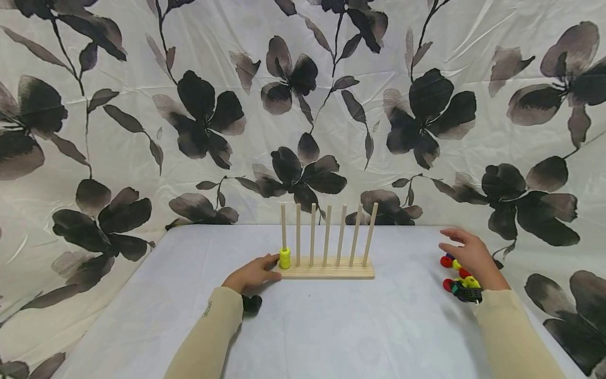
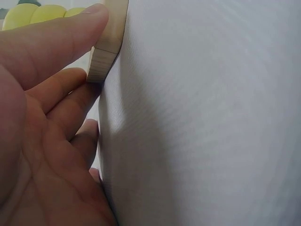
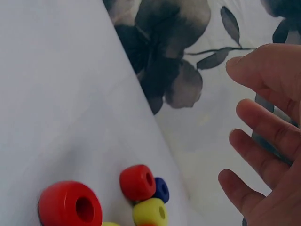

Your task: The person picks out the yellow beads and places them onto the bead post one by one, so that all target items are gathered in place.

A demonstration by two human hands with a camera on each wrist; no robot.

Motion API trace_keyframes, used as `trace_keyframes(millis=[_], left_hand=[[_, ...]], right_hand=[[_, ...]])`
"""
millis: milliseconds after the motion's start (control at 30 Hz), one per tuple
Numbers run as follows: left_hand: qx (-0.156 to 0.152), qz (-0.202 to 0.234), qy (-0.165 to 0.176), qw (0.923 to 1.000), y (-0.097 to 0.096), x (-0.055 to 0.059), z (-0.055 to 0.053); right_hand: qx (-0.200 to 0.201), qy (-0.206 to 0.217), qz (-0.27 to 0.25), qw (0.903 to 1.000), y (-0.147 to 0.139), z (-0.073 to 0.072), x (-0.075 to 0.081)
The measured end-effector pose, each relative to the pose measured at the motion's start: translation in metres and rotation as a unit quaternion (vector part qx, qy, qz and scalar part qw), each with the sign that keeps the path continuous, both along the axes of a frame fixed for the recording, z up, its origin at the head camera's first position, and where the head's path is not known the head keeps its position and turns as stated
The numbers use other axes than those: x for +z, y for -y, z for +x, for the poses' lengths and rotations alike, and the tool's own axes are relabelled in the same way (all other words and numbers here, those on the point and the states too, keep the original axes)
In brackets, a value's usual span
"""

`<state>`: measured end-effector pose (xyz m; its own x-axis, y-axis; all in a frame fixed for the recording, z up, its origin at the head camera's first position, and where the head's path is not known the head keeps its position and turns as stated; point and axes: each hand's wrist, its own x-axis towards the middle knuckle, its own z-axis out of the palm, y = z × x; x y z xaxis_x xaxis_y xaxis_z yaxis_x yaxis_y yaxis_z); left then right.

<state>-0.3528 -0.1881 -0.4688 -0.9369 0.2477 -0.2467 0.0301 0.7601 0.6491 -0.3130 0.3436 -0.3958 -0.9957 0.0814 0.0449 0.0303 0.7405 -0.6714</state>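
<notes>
A wooden peg rack (image 1: 326,271) with several upright pegs stands near the back of the table. Yellow beads (image 1: 284,258) are stacked on its leftmost peg; the other pegs are bare. My left hand (image 1: 250,273) holds the left end of the base, the thumb on its front edge and fingertips against the end, as the left wrist view shows. At the right, my right hand (image 1: 470,256) hovers above loose beads, fingers spread and relaxed, nothing in it. Below it lie a red bead (image 3: 70,205), another red bead (image 3: 137,182), a yellow bead (image 3: 150,213) and a blue bead (image 3: 161,189).
A white cloth covers the table (image 1: 341,326). Behind it hangs a curtain (image 1: 360,105) with dark flowers. More red and yellow beads lie partly hidden under the right wrist, near the table's right edge.
</notes>
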Motion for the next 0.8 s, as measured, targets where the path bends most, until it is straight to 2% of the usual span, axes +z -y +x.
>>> trace_keyframes(millis=[200,533,800], left_hand=[[0.004,-0.006,0.004,1.0000,0.000,-0.001,-0.001],[0.011,-0.011,0.008,0.9999,0.001,-0.001,-0.002],[0.009,-0.009,0.008,0.9999,0.001,-0.001,-0.002]], right_hand=[[-0.020,0.014,0.009,0.9997,-0.009,0.002,-0.011],[-0.055,0.065,0.014,0.9963,-0.021,0.003,-0.028],[-0.033,0.091,0.018,0.9951,-0.032,0.008,-0.035]])
